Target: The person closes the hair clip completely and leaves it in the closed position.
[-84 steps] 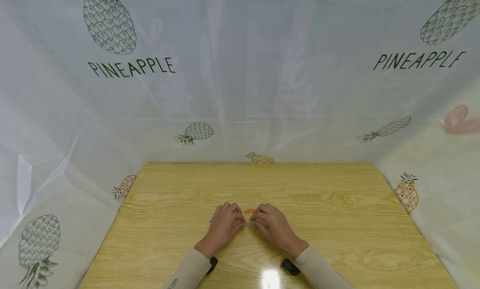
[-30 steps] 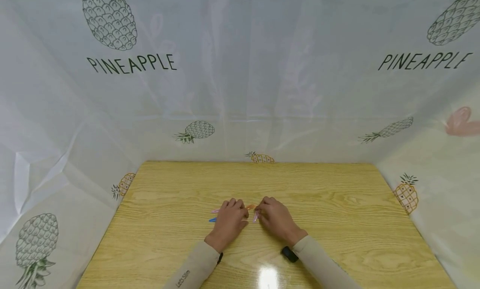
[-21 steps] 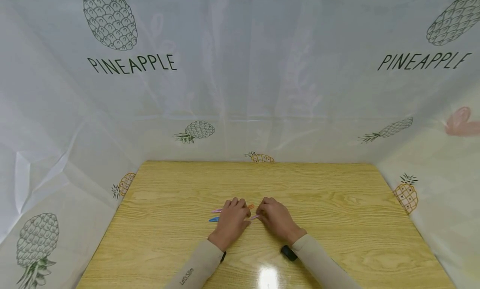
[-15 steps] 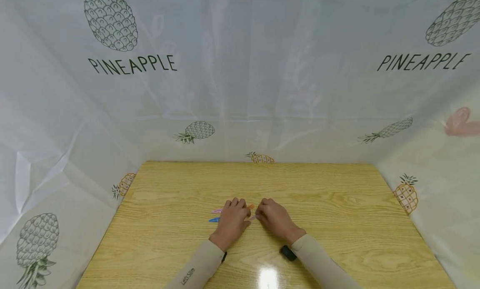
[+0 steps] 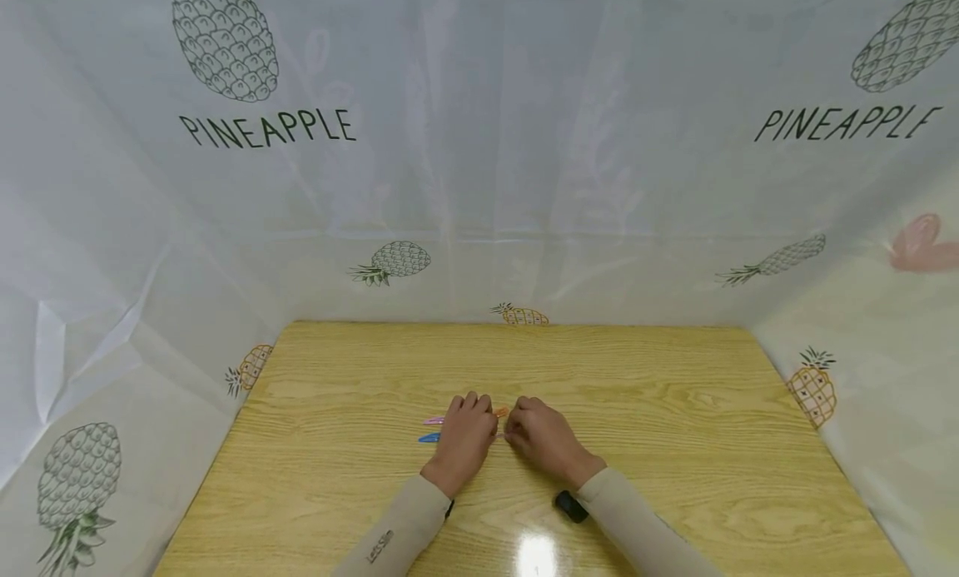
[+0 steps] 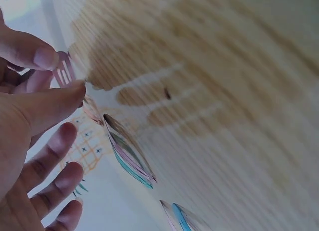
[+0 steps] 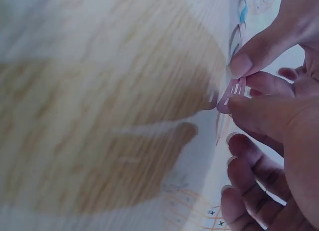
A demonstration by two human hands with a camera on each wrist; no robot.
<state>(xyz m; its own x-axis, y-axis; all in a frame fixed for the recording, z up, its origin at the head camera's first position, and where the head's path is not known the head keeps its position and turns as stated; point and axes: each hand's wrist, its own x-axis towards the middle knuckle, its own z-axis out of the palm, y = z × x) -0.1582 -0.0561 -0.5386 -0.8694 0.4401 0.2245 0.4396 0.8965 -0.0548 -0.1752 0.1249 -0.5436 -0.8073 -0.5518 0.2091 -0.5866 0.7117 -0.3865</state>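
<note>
A pink snap hair clip (image 6: 63, 71) with slots spans the small gap between my two hands, above the table. My left hand (image 5: 464, 440) pinches one end between thumb and index finger, its other fingers loosely bent. My right hand (image 5: 545, 437) pinches the broad, rounded end with thumb and index finger, as the right wrist view shows at the clip (image 7: 233, 94). Just behind the hands lies an orange hair clip (image 5: 501, 412). Left of my left hand are another pink clip (image 5: 434, 421) and a blue clip (image 5: 429, 437), both partly hidden by that hand.
The wooden table (image 5: 659, 394) carries the clips close around the hands. A white pineapple-print sheet (image 5: 479, 169) stands behind the table and along both sides. Black wrist devices, such as the right one (image 5: 571, 506), sit under the sleeves.
The held pink clip, angled toward the front in my right hand one second ago, has turned sideways toward my left hand. My hands are closer together, and less of the clip shows between them.
</note>
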